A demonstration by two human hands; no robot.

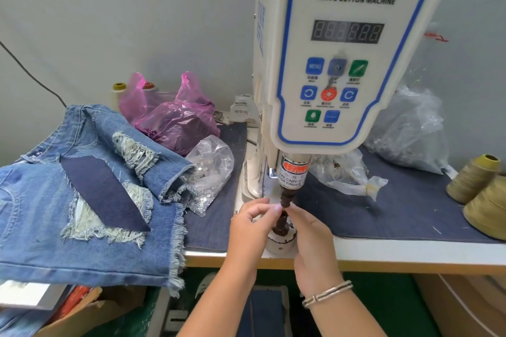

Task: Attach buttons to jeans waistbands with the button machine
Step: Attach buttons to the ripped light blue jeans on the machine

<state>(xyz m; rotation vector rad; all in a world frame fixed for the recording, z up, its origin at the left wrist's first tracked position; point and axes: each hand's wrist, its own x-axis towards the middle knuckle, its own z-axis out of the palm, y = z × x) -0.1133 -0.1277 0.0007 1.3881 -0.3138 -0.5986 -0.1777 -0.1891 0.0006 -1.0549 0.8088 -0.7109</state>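
The white servo button machine [342, 63] stands on the table, and its dark punch [287, 194] points down at the lower die [282, 232]. My left hand [252, 224] and my right hand [312, 238] meet at the punch tip, one from each side. The fingertips of both hands pinch at the tip, and whatever small piece lies between them is hidden. No fabric lies under the punch. A pile of ripped blue jeans [82, 200] lies on the left of the table, with a dark denim patch [104, 194] on top.
A clear bag of small silver parts [210, 172] lies beside the jeans, with a pink plastic bag [175, 117] behind it. More clear bags [408, 128] sit right of the machine. Tan thread cones [476, 180] stand at the far right edge. Boxes sit under the table.
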